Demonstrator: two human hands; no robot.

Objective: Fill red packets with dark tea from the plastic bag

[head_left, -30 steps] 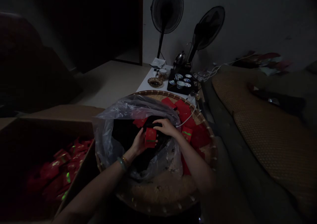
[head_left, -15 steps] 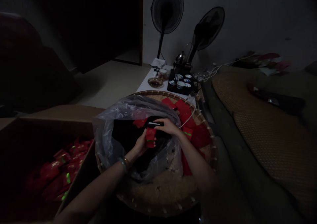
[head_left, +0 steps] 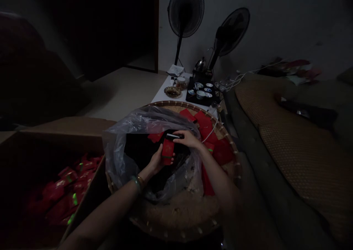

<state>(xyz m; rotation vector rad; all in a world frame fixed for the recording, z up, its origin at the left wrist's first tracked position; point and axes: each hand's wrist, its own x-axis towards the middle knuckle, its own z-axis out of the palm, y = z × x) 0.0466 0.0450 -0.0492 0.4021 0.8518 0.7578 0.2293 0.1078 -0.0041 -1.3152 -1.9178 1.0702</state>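
My left hand [head_left: 156, 159] is closed around a small red packet [head_left: 168, 149] with a green band near its lower end, held upright. My right hand [head_left: 188, 138] grips a small black tool [head_left: 172, 136] with a pale strip along it, which lies across the packet's top edge; it looks like a hand-held bag sealer, though the dark hides detail. Both hands are over an open clear plastic bag [head_left: 118, 154] with dark loose contents. Another red packet [head_left: 156, 137] lies in the bag, just behind my hands.
The bag rests in a round woven tray [head_left: 176, 220], with red packets [head_left: 204, 123] on its right side. A cardboard box [head_left: 66, 126] of red packets stands left. Behind are a tea tray [head_left: 197, 98] with cups and two fans. A white cord [head_left: 211, 133] crosses the tray's right side.
The black tool has tilted slightly and sits a little lower on the packet's top edge. My left hand and the packet have barely moved.
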